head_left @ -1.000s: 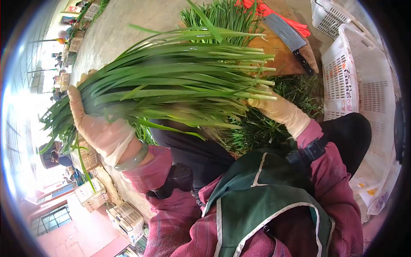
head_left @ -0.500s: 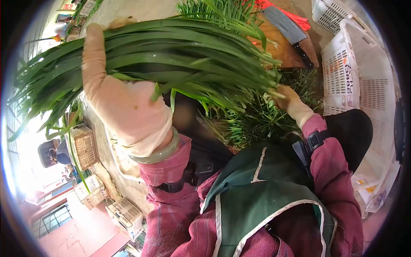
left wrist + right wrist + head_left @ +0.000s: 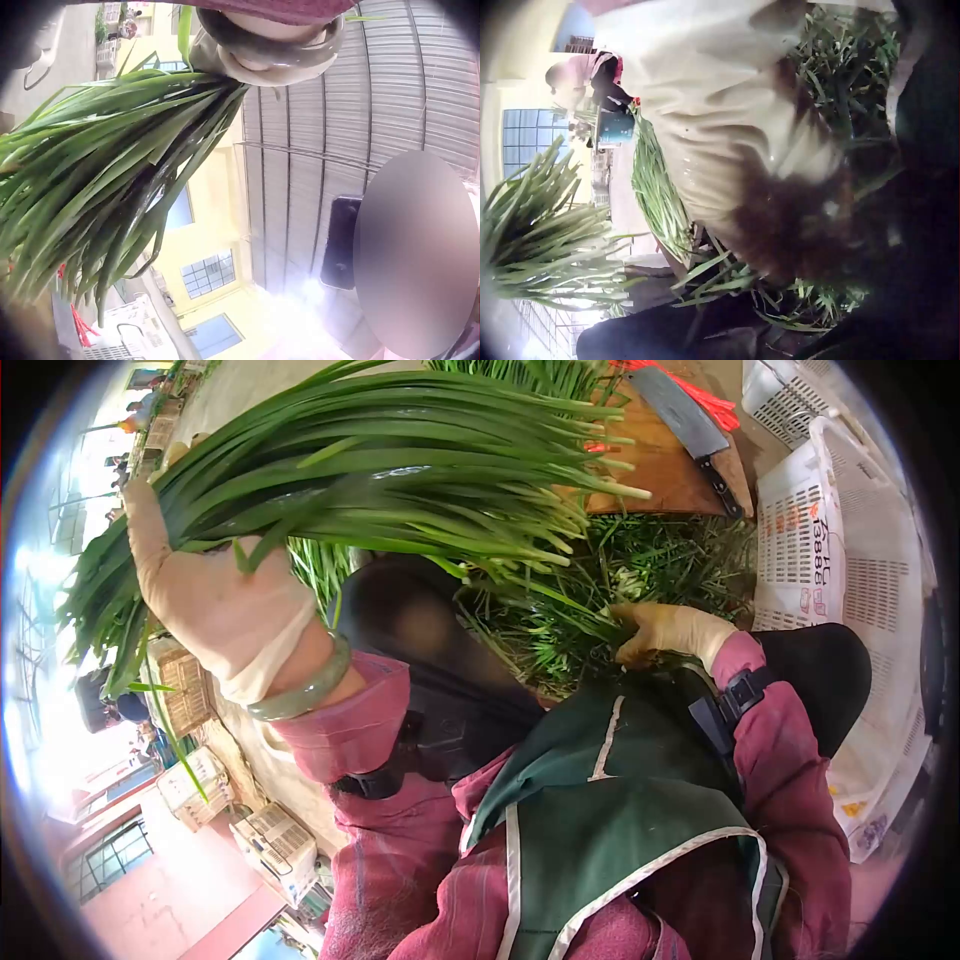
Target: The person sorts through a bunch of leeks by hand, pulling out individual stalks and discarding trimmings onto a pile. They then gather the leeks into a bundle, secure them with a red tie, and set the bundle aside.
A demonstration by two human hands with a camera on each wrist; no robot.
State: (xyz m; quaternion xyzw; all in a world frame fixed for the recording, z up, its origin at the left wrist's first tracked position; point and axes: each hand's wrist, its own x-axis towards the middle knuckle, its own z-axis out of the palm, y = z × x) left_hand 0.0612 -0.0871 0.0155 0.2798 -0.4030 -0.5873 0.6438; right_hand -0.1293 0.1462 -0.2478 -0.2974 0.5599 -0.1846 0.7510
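One big bundle of long green leaves (image 3: 400, 470) is up in the air left of the wooden board (image 3: 640, 470), pale stem ends pointing toward it. The gloved left hand (image 3: 235, 595) has its grip clamped round the leafier part of that bundle, well left of the board, with a greenish bangle (image 3: 310, 685) at the wrist. The gloved right hand (image 3: 672, 632) is on the near side of the board, grip closed on a few loose leaves (image 3: 595, 622), right over a messy leaf pile (image 3: 690, 565). Cleaver (image 3: 680, 410) lies on the board, red strips (image 3: 715, 405) by its far edge, white crate (image 3: 795, 550) just right of it.
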